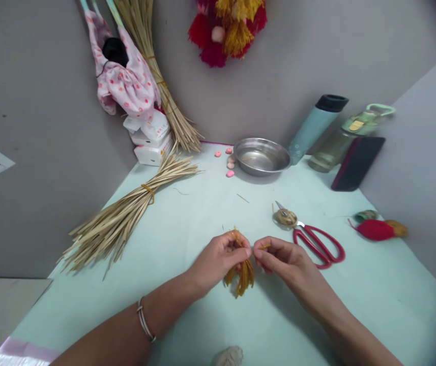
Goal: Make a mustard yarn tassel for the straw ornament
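Note:
My left hand [221, 259] is closed around a small bundle of mustard-yellow yarn [243, 274], whose loose ends hang down onto the pale green table [187, 305]. My right hand [281, 259] is right beside it, pinching a short yellow strand [264, 246] at the top of the bundle. Both hands rest low over the table's middle. A silver bangle sits on my left wrist.
Red-handled scissors [315, 241] lie just right of my hands beside a small spool [284, 217]. A tied straw bundle [126, 216] lies at left. A steel bowl [261, 155], pink beads [230, 173], two bottles, a dark phone [357, 162] and a red tassel [376, 230] stand further back.

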Tool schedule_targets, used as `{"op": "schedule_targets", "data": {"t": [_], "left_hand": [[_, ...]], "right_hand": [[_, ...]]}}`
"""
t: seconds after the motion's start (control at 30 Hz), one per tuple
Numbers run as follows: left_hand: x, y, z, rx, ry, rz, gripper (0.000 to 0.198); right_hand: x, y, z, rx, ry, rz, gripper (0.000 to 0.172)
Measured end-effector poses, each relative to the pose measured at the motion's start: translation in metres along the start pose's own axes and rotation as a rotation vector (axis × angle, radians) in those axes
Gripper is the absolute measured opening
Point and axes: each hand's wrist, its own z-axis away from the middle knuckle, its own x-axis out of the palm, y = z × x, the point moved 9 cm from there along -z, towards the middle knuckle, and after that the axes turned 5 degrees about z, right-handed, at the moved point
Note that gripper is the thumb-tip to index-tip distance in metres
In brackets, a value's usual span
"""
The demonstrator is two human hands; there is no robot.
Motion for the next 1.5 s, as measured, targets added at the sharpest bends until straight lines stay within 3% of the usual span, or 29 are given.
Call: {"op": "schedule_targets", "data": {"t": [0.23,0.47,0.7,0.9,1.17,1.3,1.5], "left_hand": [[0.000,0.002,0.002,-0.038,-0.008,0.167,0.017],[0.009,0.015,0.006,0.042,-0.097,0.259,0.018],[0.000,0.011,0.003,0.058,0.021,0.200,0.019],[0.008,0.001,0.001,0.002,-0.067,0.212,0.036],[-0.003,0.002,0.001,-0.009,0.031,0.164,0.024],[-0.003,0.003,0.001,-0.010,0.055,0.158,0.024],[0.000,0.001,0.002,-0.001,0.025,0.139,0.024]], "right_hand": [[0.003,0.005,0.000,0.007,-0.017,-0.014,0.028],[0.008,0.000,0.002,-0.022,-0.037,-0.090,0.026],[-0.002,-0.001,-0.002,-0.040,0.061,-0.104,0.020],[-0.005,0.002,-0.003,-0.047,0.095,-0.164,0.020],[-0.013,0.009,-0.003,-0.014,0.147,-0.189,0.018],[-0.021,0.012,-0.003,-0.021,0.210,-0.131,0.026],[-0.001,-0.003,0.000,-0.060,0.017,0.126,0.041]]}}
